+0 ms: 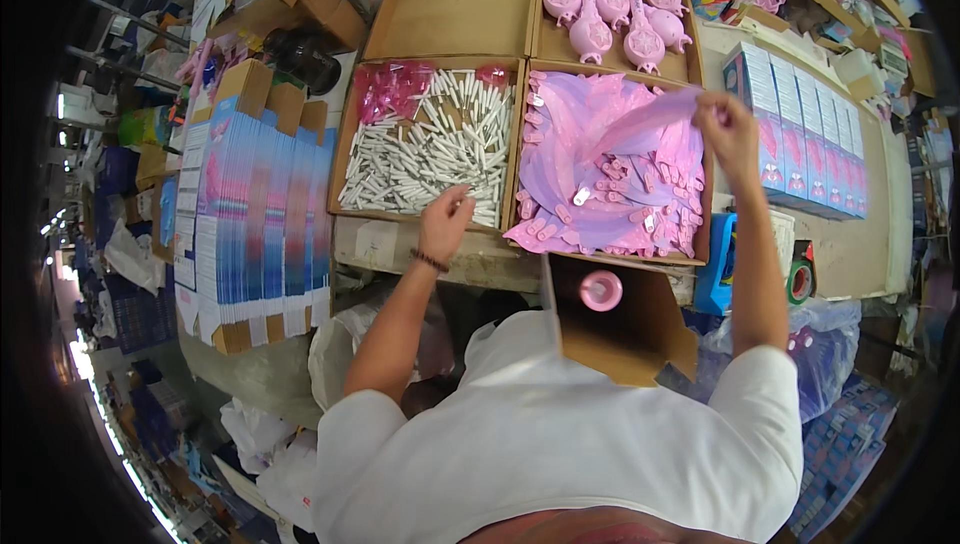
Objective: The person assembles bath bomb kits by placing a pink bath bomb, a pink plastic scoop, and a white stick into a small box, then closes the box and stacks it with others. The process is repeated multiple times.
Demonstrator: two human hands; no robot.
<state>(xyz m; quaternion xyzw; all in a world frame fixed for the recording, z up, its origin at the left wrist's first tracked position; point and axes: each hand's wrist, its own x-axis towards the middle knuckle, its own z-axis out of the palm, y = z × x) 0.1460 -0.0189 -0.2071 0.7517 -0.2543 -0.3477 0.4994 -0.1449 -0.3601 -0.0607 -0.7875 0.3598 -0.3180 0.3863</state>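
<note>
My right hand [728, 139] is closed on the end of a translucent pink-lilac wing-like piece [640, 126], which it lifts over the right side of a cardboard tray. Beneath it lies a pile of similar wing pieces [550, 169] with small pink clip-like ends. My left hand [445, 222], a dark beaded bracelet at its wrist, is at the front edge of the neighbouring tray. Its fingers are pinched together, and what they hold, if anything, I cannot make out. Right beyond them are many small white sticks [430, 149] with red-pink plastic bags [395, 89] behind.
Pink wands [590, 36] with round heads lie in the back right tray. Flattened printed cartons [255, 214] are stacked at left; upright blue-pink boxes [800, 134] stand at right. Near my waist is an open carton [640, 329] with a pink round object [601, 291]. A blue tape dispenser [715, 269] sits beside it.
</note>
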